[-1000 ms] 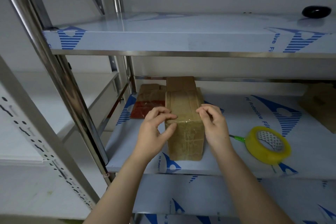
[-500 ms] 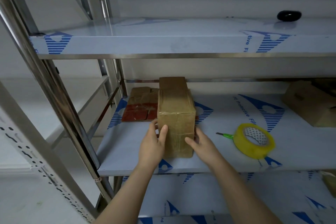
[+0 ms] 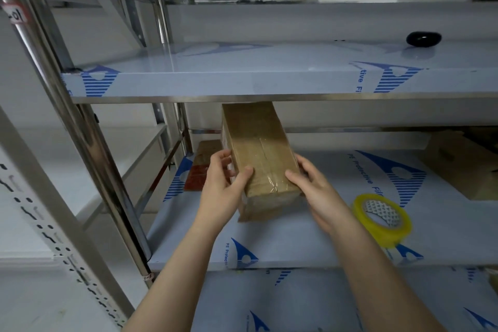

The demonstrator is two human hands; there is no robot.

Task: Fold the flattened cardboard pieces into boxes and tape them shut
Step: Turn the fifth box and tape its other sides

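A long brown cardboard box (image 3: 258, 151), taped along its top seam, is lifted off the middle shelf (image 3: 310, 237) and tilted, its far end up near the shelf above. My left hand (image 3: 223, 186) grips its near left side, thumb on the top face. My right hand (image 3: 315, 186) grips the near right side, thumb also on top. A yellow roll of tape (image 3: 382, 218) lies on the shelf to the right of my right hand. Flattened cardboard pieces (image 3: 202, 167) lie at the back left, partly hidden by my left hand.
A folded cardboard box (image 3: 460, 162) sits at the far right of the middle shelf. The upper shelf (image 3: 269, 81) holds a black object (image 3: 423, 38) at right. Steel uprights (image 3: 89, 148) stand to the left. A lower shelf (image 3: 323, 302) shows beneath my arms.
Both hands moved from the box's top to its near sides and lifted it off the shelf, tilting its far end up. The camera moved closer.
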